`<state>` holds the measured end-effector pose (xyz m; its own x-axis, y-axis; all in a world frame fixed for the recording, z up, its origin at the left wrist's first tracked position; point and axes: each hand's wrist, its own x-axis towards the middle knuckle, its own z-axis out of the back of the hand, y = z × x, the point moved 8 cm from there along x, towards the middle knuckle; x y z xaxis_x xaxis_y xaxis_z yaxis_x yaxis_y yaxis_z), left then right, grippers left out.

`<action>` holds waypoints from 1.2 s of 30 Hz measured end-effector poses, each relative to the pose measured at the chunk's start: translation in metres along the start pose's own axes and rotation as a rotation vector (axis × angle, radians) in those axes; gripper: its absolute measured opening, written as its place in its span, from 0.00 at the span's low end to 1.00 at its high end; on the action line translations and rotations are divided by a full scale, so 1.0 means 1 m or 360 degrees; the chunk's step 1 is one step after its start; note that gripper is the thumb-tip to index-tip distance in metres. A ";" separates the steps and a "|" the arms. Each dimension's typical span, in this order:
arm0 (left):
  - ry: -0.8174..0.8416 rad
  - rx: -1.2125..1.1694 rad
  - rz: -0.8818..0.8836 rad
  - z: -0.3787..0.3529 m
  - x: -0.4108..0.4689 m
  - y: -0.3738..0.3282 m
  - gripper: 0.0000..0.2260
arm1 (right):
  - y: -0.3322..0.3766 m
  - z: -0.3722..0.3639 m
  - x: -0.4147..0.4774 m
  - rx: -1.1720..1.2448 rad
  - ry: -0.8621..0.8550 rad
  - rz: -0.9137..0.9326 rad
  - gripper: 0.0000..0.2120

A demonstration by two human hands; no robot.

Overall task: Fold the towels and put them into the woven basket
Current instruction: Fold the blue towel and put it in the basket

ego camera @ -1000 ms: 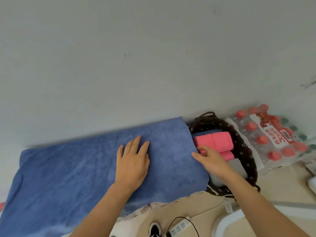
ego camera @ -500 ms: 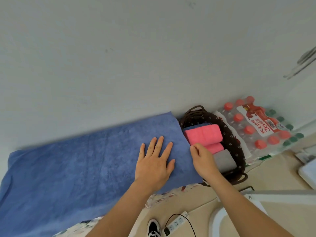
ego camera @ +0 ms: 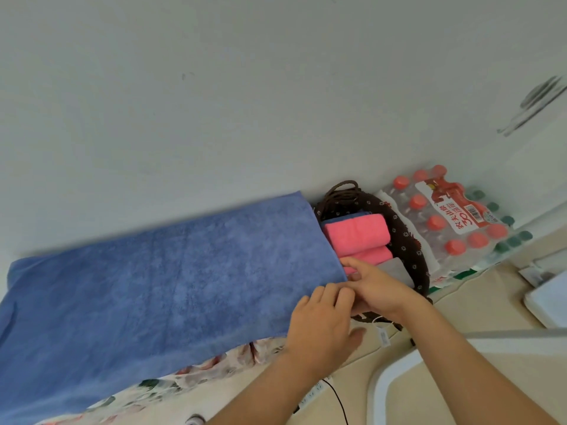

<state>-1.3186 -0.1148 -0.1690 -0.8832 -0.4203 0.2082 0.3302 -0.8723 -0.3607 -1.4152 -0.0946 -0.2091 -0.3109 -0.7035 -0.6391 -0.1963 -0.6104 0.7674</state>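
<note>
Both hands at the near right corner of the blue towel [ego camera: 171,280].
Left hand [ego camera: 322,326] and right hand [ego camera: 379,286] pinching there; long axis stretching away leftward; woven basket [ego camera: 408,240] just beyond the right hand.

Home bedroom, floral bedsheet [ego camera: 196,371], shrink-wrapped water bottle pack [ego camera: 454,222], power strip [ego camera: 310,397] on floor, plain wall [ego camera: 245,102]

Only readable print I see is on the shrink-wrapped pack of bottles [ego camera: 445,222] beside my basket: a red-and-white label [ego camera: 457,207], upside down to me, with a large "30", Chinese characters I can't make out, and a barcode at its edge. Small hang tag [ego camera: 383,335] by my wrist has a barcode too, too small to read.
</note>
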 end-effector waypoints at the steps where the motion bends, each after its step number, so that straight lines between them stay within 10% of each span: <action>1: -0.0021 -0.0049 0.0046 0.002 0.002 0.002 0.14 | 0.001 0.001 0.000 -0.0026 -0.0017 -0.0011 0.16; 9: 0.0016 -0.1093 0.0729 0.002 -0.008 0.046 0.04 | 0.034 0.016 0.023 -0.0398 -0.0309 0.0072 0.06; 19: 0.0120 -0.1683 0.0830 0.020 -0.020 0.062 0.04 | 0.094 0.011 0.081 -0.0629 -0.0625 0.0282 0.10; 25: 0.0010 -0.2072 0.1027 0.055 -0.041 0.099 0.14 | 0.133 -0.044 0.086 -0.0179 -0.0374 0.0324 0.06; 36: -0.0669 -0.1692 0.1561 0.124 -0.166 0.224 0.06 | 0.175 -0.260 0.092 -0.0566 0.0203 0.0491 0.08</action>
<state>-1.0570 -0.2712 -0.1714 -0.2434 -0.9127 -0.3282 0.1652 0.2945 -0.9413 -1.2361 -0.3611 -0.1473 -0.1838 -0.8967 -0.4027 0.2242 -0.4371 0.8710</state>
